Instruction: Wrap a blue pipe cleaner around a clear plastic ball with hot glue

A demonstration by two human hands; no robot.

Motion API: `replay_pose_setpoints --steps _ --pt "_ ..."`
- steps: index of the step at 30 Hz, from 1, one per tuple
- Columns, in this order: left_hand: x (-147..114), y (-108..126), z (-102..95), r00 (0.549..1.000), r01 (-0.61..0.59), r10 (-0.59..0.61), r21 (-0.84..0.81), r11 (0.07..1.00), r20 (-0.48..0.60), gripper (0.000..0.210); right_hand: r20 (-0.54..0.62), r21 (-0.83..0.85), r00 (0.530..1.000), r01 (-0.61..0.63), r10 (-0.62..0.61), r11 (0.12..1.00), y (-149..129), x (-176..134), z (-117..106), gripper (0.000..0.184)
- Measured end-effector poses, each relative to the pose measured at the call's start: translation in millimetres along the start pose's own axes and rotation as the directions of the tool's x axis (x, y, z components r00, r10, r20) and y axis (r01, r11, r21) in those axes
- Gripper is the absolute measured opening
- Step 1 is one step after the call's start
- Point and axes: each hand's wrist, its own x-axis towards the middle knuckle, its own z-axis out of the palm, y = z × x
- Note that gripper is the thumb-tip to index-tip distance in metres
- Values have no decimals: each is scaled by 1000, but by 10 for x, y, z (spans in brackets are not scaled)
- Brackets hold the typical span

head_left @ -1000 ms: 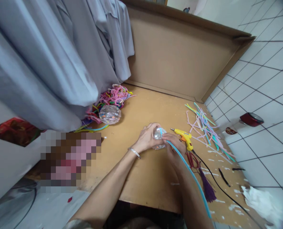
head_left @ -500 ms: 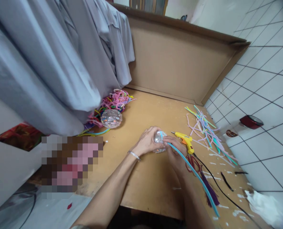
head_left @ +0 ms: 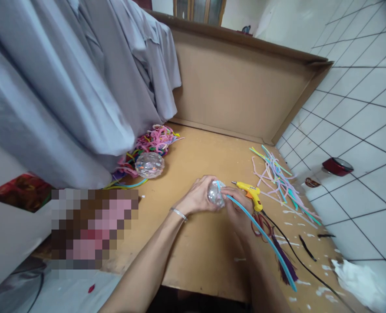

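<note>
My left hand (head_left: 201,193), with a bracelet at its wrist, is wrapped round the side of a small transparent container (head_left: 215,194) just above the table. A light-blue pipe cleaner (head_left: 267,234) is pinched in my right hand (head_left: 239,208) against the container's right side. Its short end shows on the container's top, and the long end trails down to the lower right. A yellow hot glue gun (head_left: 252,194) lies just beyond my right hand. Red-handled scissors (head_left: 262,227) with a purple tassel (head_left: 285,260) lie beside my right forearm, partly hidden by the pipe cleaner.
A second transparent faceted container (head_left: 150,165) stands by a heap of colourful pipe cleaners (head_left: 160,138) at the left. More pastel pipe cleaners (head_left: 279,178) lie at the right, near a red-lidded jar (head_left: 326,171). Grey cloth (head_left: 114,82) hangs at left; a cardboard panel (head_left: 238,82) stands behind.
The container has tilted slightly in my left hand, showing more of its round, smooth face. Both hands keep their hold, and the whole view has shifted a little.
</note>
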Motion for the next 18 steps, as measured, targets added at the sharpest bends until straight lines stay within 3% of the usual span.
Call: replay_pose_setpoints --steps 7,11,15,18 --pt "-4 122 12 995 87 -91 -94 992 -30 74 -4 -10 996 -93 92 996 79 29 -10 12" --pt "7 112 3 984 178 -179 -252 951 20 71 1 118 982 -189 191 975 115 12 5 16" --pt "17 86 -25 964 257 -248 -571 780 95 67 -41 308 940 -311 339 899 100 -33 12 31" --pt "16 84 -65 947 305 -277 -735 606 165 58 -59 286 929 -334 364 898 91 -58 -27 38"
